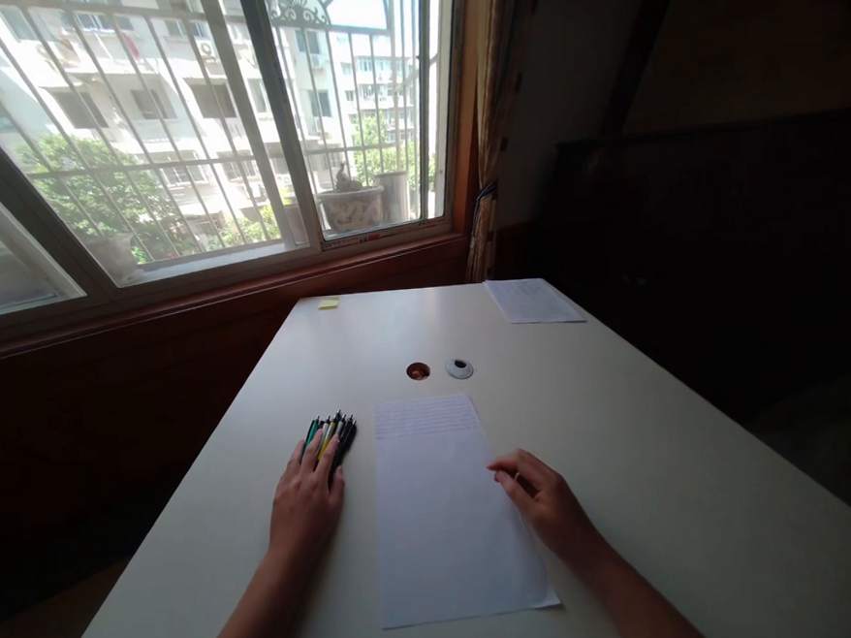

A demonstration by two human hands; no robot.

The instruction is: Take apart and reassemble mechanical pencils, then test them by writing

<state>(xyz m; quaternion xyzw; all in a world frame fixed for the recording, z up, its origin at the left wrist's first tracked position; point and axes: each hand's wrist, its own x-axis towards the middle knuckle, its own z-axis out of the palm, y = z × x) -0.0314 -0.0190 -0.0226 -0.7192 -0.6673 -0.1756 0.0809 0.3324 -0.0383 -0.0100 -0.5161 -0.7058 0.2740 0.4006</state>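
Note:
Several pens (327, 435), with black, green and yellow parts, lie side by side on the table. My left hand (309, 497) rests over them palm down, its fingers stretched across the barrels and the thumb beside the black pens. A sheet of white paper (446, 522) lies flat in front of me, with lines of writing across its top. At the sheet's right edge is my right hand (544, 495), fingers curled and the fingertips close to the thumb; no object shows between them.
The white table (251, 433) has a round cable hole (418, 371), with its cover (459, 368) beside it. Yellow sticky notes (328, 304) lie at the far left edge, and written papers (533, 301) at the far right. Beyond is a barred window (186, 132) with a curtain (486, 91).

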